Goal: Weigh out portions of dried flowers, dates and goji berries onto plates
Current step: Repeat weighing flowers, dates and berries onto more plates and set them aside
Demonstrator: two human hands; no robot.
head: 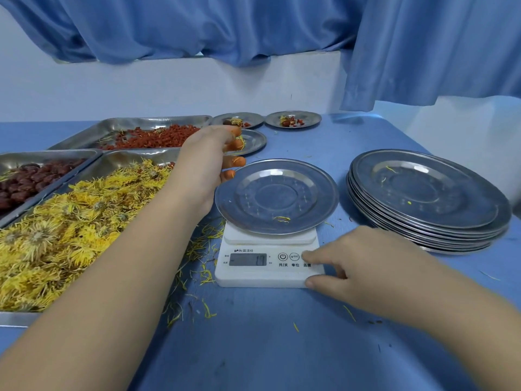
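A white digital scale (265, 273) stands mid-table with an empty steel plate (276, 196) on it, bare but for one yellow petal. My right hand (363, 266) rests at the scale's right front corner, forefinger on the rightmost button and thumb against the edge. My left hand (205, 162), fingertips in orange covers, hovers left of that plate, fingers spread, beside a small plate (255, 141) holding a yellow flower. On the left are trays of dried yellow flowers (70, 227), dark red dates (28, 179) and goji berries (158, 136).
Two small filled plates (248, 118) (307, 118) sit at the back. A stack of empty steel plates (428, 193) stands to the right of the scale. Loose petals litter the blue tabletop (253, 334) left of the scale. Blue curtains hang behind.
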